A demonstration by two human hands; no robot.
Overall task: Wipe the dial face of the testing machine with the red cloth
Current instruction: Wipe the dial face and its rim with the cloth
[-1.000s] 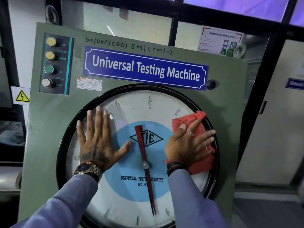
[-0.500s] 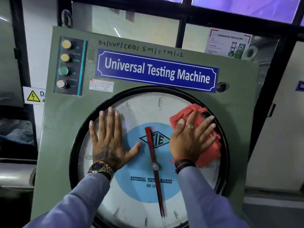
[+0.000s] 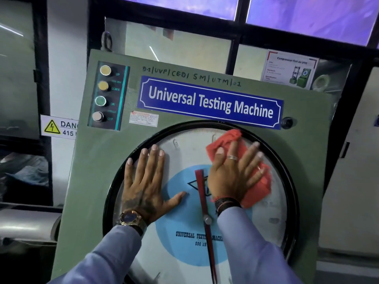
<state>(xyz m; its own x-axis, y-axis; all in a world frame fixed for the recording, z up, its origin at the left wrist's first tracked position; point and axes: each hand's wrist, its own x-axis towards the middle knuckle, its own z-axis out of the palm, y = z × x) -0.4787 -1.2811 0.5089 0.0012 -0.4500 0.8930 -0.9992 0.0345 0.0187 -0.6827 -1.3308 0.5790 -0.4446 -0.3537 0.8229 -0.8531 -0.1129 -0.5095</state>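
Note:
The round dial face [image 3: 184, 255] of the green testing machine [image 3: 98, 165] fills the middle of the view, white with a blue centre, a red pointer [image 3: 203, 193] and a black rim. My right hand [image 3: 231, 177] lies flat with fingers spread, pressing the red cloth [image 3: 258, 183] against the glass at the dial's upper right. The cloth sticks out above and to the right of the fingers. My left hand [image 3: 145, 181] rests flat and open on the upper left of the dial, a watch on its wrist.
A blue "Universal Testing Machine" plate [image 3: 209, 103] sits above the dial. A panel of several push buttons [image 3: 106, 95] is at the machine's upper left. A danger sign [image 3: 59, 126] hangs on the wall to the left. Windows stand behind, and a pale cabinet [image 3: 352, 181] to the right.
My right hand has slid the red cloth upward and slightly left along the dial toward its top rim. My left hand has stayed flat in place. The camera has shifted.

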